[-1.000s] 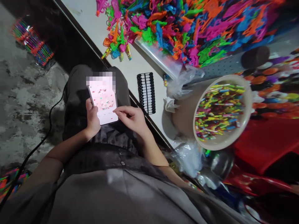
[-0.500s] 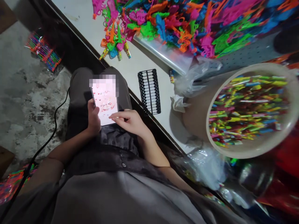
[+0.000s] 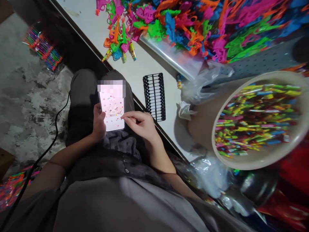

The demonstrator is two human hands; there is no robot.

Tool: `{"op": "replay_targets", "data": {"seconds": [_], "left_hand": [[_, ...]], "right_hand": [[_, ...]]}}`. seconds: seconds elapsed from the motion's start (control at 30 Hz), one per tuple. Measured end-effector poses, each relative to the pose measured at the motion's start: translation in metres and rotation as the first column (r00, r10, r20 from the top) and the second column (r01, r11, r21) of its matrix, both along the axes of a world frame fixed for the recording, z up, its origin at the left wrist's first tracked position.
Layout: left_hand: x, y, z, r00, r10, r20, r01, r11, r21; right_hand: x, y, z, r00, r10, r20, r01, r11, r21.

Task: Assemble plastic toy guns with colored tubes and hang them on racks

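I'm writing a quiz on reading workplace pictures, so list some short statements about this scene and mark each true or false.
1. The left hand holds a slim rectangular phone. True.
2. A flat black plastic frame with thin crossbars lies on the white tabletop. True.
3. The right hand rests on that frame. False: its fingertips are at the phone's right edge.
4. A large round off-white plastic tub holds many small multicoloured pieces. True.
5. The tub appears to the left of the phone in the picture. False: it appears to the right.
6. The phone's screen is dark. False: it is lit, pinkish white.
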State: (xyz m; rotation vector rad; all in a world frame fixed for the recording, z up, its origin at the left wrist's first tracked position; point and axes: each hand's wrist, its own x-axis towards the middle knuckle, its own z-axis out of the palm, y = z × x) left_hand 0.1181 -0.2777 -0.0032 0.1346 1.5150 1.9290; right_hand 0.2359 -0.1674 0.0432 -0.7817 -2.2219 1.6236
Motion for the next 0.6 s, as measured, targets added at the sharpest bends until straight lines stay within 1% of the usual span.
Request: {"op": "replay_targets", "data": {"seconds": [0.07, 0.1, 0.17, 0.23, 0.3, 0.4, 0.5, 0.6], "left_hand": [[-0.004, 0.001, -0.002, 1.000, 0.000, 0.029, 0.000, 1.000, 0.003], [-0.006, 0.002, -0.004, 0.999, -0.005, 0.048, 0.005, 1.000, 0.005], [-0.010, 0.003, -0.006, 0.996, -0.014, 0.092, 0.012, 1.000, 0.016], [-0.014, 0.004, -0.008, 0.993, -0.020, 0.120, 0.016, 0.999, 0.030], [-0.019, 0.004, -0.011, 0.992, -0.022, 0.127, 0.016, 0.999, 0.040], [-0.028, 0.002, -0.015, 0.992, -0.002, 0.128, -0.003, 0.999, 0.043], [-0.037, 0.001, -0.019, 0.990, 0.035, 0.138, -0.040, 0.998, 0.039], [-0.046, 0.000, -0.020, 0.985, 0.028, 0.172, -0.037, 0.998, 0.054]], "right_hand": [[-0.003, 0.000, -0.001, 0.999, -0.014, 0.049, 0.014, 1.000, 0.006], [-0.005, 0.000, -0.002, 0.997, 0.011, 0.079, -0.012, 1.000, 0.012], [-0.009, -0.001, -0.002, 0.985, 0.117, 0.129, -0.118, 0.993, -0.005], [-0.014, -0.003, 0.000, 0.968, 0.200, 0.149, -0.192, 0.979, -0.066], [-0.019, -0.003, 0.003, 0.969, 0.182, 0.164, -0.164, 0.979, -0.118], [-0.030, -0.002, 0.006, 0.975, 0.103, 0.196, -0.081, 0.990, -0.119], [-0.045, -0.003, 0.008, 0.968, 0.114, 0.225, -0.096, 0.991, -0.089], [-0.064, -0.007, 0.008, 0.960, 0.135, 0.246, -0.127, 0.991, -0.050]]}}
